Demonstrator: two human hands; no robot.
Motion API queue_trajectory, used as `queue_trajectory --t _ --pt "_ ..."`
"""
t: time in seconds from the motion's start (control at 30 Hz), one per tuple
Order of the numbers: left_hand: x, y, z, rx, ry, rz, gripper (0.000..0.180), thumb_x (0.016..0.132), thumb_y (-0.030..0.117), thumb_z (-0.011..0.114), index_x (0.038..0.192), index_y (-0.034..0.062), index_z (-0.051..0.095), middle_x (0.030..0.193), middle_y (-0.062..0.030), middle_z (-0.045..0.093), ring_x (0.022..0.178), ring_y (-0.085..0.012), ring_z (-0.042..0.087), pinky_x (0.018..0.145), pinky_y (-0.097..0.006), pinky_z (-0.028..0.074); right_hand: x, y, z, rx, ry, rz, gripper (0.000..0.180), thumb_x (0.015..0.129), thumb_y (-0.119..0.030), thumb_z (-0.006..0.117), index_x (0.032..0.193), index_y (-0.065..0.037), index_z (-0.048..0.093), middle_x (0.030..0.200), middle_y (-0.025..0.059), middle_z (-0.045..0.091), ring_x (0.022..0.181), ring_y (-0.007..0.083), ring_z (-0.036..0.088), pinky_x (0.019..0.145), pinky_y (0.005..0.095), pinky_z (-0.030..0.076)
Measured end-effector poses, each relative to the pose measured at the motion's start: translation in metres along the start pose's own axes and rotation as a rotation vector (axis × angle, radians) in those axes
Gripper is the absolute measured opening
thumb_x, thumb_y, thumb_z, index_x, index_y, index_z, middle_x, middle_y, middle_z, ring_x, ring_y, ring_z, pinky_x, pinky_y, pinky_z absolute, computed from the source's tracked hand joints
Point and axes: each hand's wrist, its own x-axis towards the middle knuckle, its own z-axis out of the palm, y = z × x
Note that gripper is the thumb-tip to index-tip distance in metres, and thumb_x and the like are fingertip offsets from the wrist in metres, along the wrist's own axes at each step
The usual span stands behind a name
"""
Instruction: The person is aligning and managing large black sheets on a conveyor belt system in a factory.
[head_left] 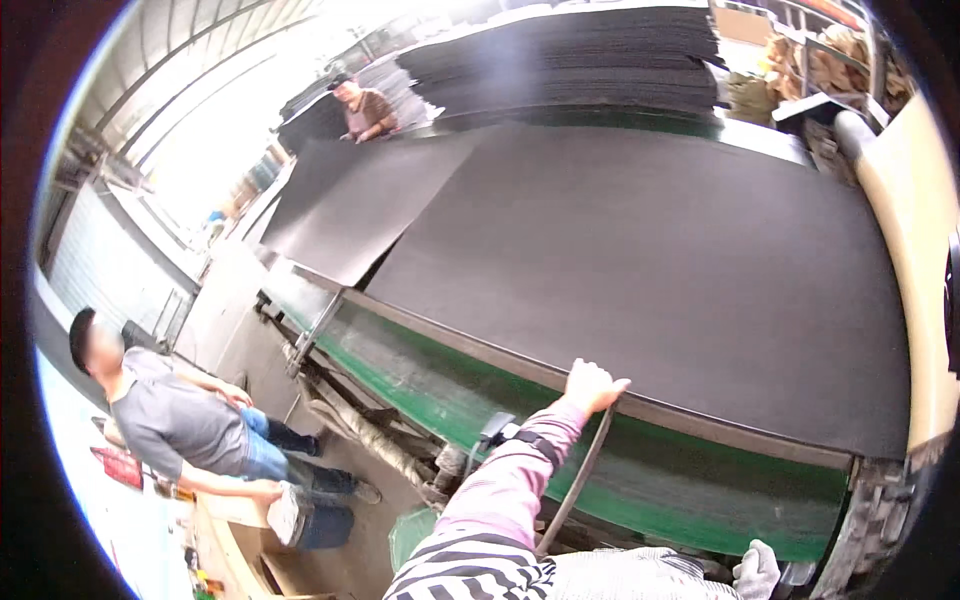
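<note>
My left hand (592, 385) reaches forward in a pink striped sleeve with a dark watch on the wrist. Its fingers are closed at the near edge of a large dark grey sheet (650, 270) and on a thin dark strip (578, 475) that hangs down from the hand toward me. The sheet lies flat on a long green machine bed (640, 490). My right hand (757, 572), in a white glove, shows only partly at the lower edge, near the bed's front; what it holds is hidden.
A second dark sheet (370, 195) lies farther along the bed, overlapping the first. A tall stack of dark sheets (570, 55) stands at the far end, with a person (365, 110) beside it. Another person (175, 425) in a grey shirt bends low on the floor at left.
</note>
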Motion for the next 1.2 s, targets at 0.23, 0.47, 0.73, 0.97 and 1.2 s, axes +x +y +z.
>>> queue_trajectory --t 0.23,0.47,0.73,0.97,1.2 --pt "0.0 0.067 -0.025 -0.476 -0.028 0.086 0.072 0.094 0.063 0.034 0.1 0.0016 0.071 0.098 -0.0224 0.069 0.102 -0.0376 0.062 0.097 -0.048 0.04 0.02 -0.076 0.083 -0.12 -0.271 -0.582 0.023 0.094 -0.013 0.061 0.115 -0.006 0.066 0.077 -0.0003 0.064 0.066 0.0065 0.059 0.058 0.0219 0.048" --pt "-0.026 -0.085 0.01 0.12 0.101 -0.237 0.047 0.094 0.045 0.044 0.079 0.011 0.072 0.08 -0.0108 0.071 0.074 -0.0275 0.069 0.068 -0.041 0.051 0.035 -0.06 0.035 -0.319 -0.061 -0.459 0.018 0.087 -0.011 0.063 0.103 -0.004 0.068 0.077 0.0112 0.069 0.062 0.0157 0.067 0.059 0.028 0.053" --pt "-0.009 -0.016 0.039 -0.44 0.358 0.054 0.033 0.085 0.03 0.068 0.097 -0.0007 0.069 0.105 -0.0179 0.064 0.104 -0.0332 0.058 0.091 -0.043 0.046 0.023 0.01 -0.021 -0.675 -0.082 -0.343 0.041 0.097 -0.038 0.046 0.12 -0.009 0.062 0.12 0.0102 0.064 0.107 0.0271 0.063 0.091 0.0346 0.05" --pt "0.013 0.112 0.026 -0.341 0.501 0.162 0.031 0.087 0.033 0.065 0.089 0.002 0.07 0.096 -0.0147 0.066 0.097 -0.0315 0.059 0.088 -0.042 0.046 0.019 0.021 -0.017 -0.599 -0.118 -0.242 0.043 0.098 -0.04 0.042 0.123 -0.01 0.062 0.122 0.0102 0.064 0.111 0.0274 0.061 0.096 0.0352 0.047" --pt "0.011 0.171 -0.023 -0.581 0.595 0.448 0.036 0.085 0.036 0.066 0.093 0.0009 0.068 0.095 -0.0152 0.069 0.094 -0.0323 0.064 0.085 -0.043 0.049 0.07 -0.049 0.057 -0.487 -0.116 -0.645 0.023 0.086 -0.018 0.064 0.107 -0.01 0.068 0.112 0.0119 0.066 0.099 0.0257 0.066 0.082 0.0342 0.053"
